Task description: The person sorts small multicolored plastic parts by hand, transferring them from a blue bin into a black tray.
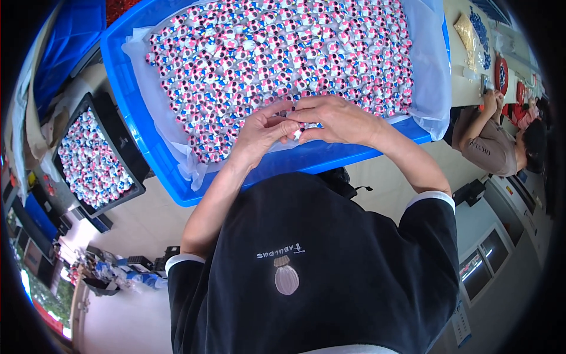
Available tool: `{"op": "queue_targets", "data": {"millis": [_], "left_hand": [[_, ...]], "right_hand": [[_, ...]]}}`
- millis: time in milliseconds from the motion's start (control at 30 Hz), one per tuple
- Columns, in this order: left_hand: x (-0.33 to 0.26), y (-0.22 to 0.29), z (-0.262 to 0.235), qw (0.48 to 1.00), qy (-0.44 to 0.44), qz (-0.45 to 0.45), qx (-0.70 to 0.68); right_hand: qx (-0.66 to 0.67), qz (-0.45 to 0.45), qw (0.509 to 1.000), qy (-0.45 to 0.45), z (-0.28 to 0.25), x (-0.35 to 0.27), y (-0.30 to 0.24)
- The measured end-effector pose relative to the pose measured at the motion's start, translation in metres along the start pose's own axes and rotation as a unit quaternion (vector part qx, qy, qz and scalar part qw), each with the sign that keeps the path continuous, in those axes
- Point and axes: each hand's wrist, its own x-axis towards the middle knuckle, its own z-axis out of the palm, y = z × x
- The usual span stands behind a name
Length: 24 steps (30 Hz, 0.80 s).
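My left hand [262, 131] and my right hand [339, 121] meet over the near edge of a large blue bin [127, 112]. Between their bent fingers is a small white figurine [299, 133] with pink and dark parts, mostly covered by the fingertips. Both hands are closed around it, thumbs and forefingers pinching. Below and beyond them, many similar figurines [283, 53] in white, pink and blue lie in rows on a translucent plastic liner [427, 76], which hangs over the bin's rim.
At left stands a black crate [127, 147] heaped with more such figurines [94, 159]. Another blue bin [68, 47] is at upper left. A co-worker [492, 141] sits at right by a pale table [457, 71] with blue and yellowish small parts and a round red item [501, 74].
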Motion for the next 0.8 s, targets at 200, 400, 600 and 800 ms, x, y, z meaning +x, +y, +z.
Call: {"op": "queue_targets", "data": {"millis": [200,400,600,800], "left_hand": [[-0.001,0.004,0.006,0.999,-0.001,0.015,0.035],[-0.02,0.004,-0.016,0.96,0.085,0.112,0.241],[-0.059,0.009,-0.044,0.765,0.234,0.232,0.553],[-0.077,-0.004,-0.062,0.574,0.327,0.081,0.746]], "right_hand": [[-0.007,0.03,0.999,-0.018,-0.002,-0.004,-0.006],[-0.082,0.057,0.99,0.097,-0.009,0.013,0.002],[-0.049,0.16,0.969,0.18,-0.01,0.033,0.029],[-0.05,0.135,0.973,0.178,0.002,0.064,0.011]]}}
